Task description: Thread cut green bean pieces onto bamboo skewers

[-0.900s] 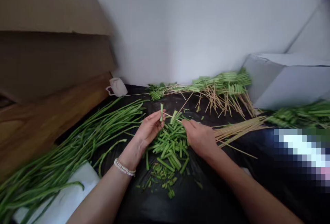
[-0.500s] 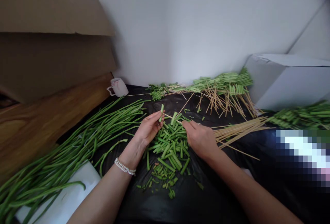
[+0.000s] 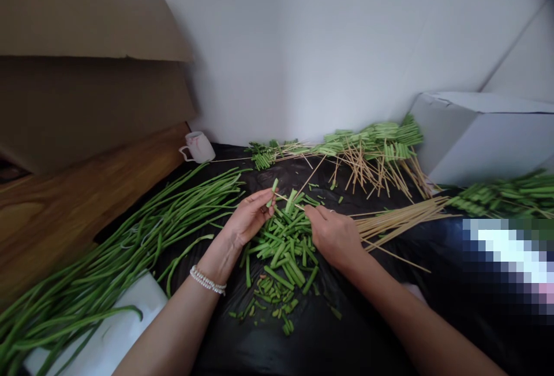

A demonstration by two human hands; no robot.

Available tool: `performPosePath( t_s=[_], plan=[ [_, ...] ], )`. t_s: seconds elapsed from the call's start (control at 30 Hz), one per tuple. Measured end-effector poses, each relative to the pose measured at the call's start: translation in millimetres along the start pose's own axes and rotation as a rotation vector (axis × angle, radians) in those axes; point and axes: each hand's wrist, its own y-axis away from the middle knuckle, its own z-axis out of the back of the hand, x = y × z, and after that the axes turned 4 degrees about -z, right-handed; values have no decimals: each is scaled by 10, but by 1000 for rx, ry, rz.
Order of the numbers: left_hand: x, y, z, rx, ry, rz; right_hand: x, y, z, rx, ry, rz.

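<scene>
L hand [image 3: 247, 221] pinching bean bit [image 3: 274, 186], R hand [image 3: 333, 236] pinching skewer [image 3: 288, 200], chopped beans [image 3: 283, 249] between

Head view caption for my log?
Left hand and right hand hold a thin wooden skewer above a pile of cut green beans.

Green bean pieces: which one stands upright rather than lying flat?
The short piece pinched in the left hand; the others lie flat in the heap.

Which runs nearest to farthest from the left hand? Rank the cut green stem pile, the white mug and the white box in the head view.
From the left hand, in the head view:
1. Cut green stem pile, just to the hand's right.
2. White mug, back left, by the wall.
3. White box, far right, by the wall.
</scene>
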Motion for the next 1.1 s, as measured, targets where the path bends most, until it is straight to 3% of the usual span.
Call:
performPosePath(
  t_s=[0.33,0.8,0.97,1.1],
  plan=[
    [49,-12,-5,-81,-40,-49,5,1,-5,10,5,-8],
    [96,89,-120,69,-188,-62,53,8,30,98,-11,-45],
    [136,108,-160,41,-220,-72,64,10,25,96,-2,-46],
    [146,119,-172,103,-284,-80,58,1,22,98,-5,-57]
  ],
)
